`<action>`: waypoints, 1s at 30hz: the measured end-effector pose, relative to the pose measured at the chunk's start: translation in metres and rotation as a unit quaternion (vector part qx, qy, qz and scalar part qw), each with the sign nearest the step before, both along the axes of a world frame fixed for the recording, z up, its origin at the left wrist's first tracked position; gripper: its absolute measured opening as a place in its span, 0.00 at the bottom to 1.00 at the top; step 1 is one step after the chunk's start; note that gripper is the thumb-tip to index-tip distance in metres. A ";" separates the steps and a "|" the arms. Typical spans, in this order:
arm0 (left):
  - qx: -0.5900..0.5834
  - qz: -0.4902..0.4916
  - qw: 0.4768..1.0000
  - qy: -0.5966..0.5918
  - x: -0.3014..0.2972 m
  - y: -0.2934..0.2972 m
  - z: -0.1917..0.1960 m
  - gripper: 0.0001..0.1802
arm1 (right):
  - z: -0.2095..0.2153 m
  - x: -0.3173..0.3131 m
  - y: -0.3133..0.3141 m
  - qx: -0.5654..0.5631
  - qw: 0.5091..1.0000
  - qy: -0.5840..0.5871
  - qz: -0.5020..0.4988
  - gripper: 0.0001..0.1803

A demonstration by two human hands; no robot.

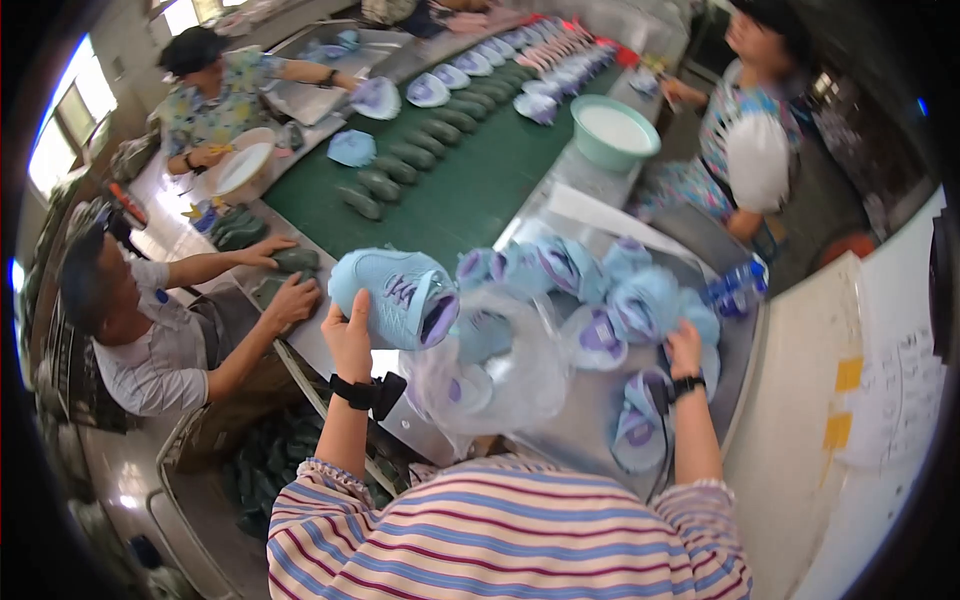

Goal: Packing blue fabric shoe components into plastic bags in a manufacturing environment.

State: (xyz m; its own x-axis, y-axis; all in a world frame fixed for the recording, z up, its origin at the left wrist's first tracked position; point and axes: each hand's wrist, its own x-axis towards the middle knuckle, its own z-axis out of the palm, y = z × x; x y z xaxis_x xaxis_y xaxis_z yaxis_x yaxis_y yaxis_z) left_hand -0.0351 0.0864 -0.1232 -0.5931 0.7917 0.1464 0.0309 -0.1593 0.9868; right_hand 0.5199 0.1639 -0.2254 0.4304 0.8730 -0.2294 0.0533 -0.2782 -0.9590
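Observation:
My left hand (348, 335) grips a light blue shoe upper (385, 285) by its side, with the thumb up along it. Purple and pale laces cross its front, and its purple-lined opening faces right. On the metal worktop (560, 450) to the right, my right hand (684, 350) is closed at the edge of another light blue shoe upper (706, 322) in a pile; its fingertips are partly hidden. Between my hands lies a clear plastic bag (500, 370) with blue and purple uppers in or under it. One more upper (640, 425) rests just left of my right wrist.
A green conveyor belt (450, 215) ahead carries rows of dark green shoe lasts (420, 157) and uppers. A pale green basin (615, 135) stands at its right edge. Co-workers sit left and right; one at left handles lasts (295, 262). A bin of lasts (265, 465) is at lower left.

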 end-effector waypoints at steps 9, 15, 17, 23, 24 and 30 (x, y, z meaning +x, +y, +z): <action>-0.079 0.126 0.968 -0.204 -0.141 0.112 -0.104 0.10 | -0.003 -0.048 -0.034 0.077 0.996 -0.033 -0.033 0.26; 0.008 0.141 0.989 -0.042 -0.200 0.203 -0.017 0.24 | 0.066 -0.110 -0.047 0.095 0.994 0.017 0.054 0.20; -0.052 0.056 0.997 0.024 -0.214 0.207 -0.013 0.25 | 0.064 -0.120 -0.046 0.082 0.988 0.033 0.129 0.16; -0.121 -0.407 0.906 -0.011 -0.043 0.172 -0.022 0.16 | 0.035 -0.173 -0.048 -0.046 0.924 0.088 0.368 0.08; -0.125 -0.489 0.863 -0.005 -0.012 0.154 -0.027 0.15 | 0.030 -0.184 -0.044 -0.076 0.900 0.069 0.423 0.12; -0.172 -0.604 0.496 0.599 0.094 0.047 -0.053 0.40 | -0.016 -0.233 -0.023 -0.102 0.785 -0.199 0.578 0.30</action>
State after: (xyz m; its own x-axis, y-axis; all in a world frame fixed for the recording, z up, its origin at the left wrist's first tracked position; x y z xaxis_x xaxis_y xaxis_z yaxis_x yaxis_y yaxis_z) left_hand 0.0588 0.1334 -0.1758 0.6947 0.5630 -0.4477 0.7155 -0.6049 0.3496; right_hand 0.2870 0.1406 -0.2410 -0.5494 0.6954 -0.4633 0.6668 0.0307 -0.7446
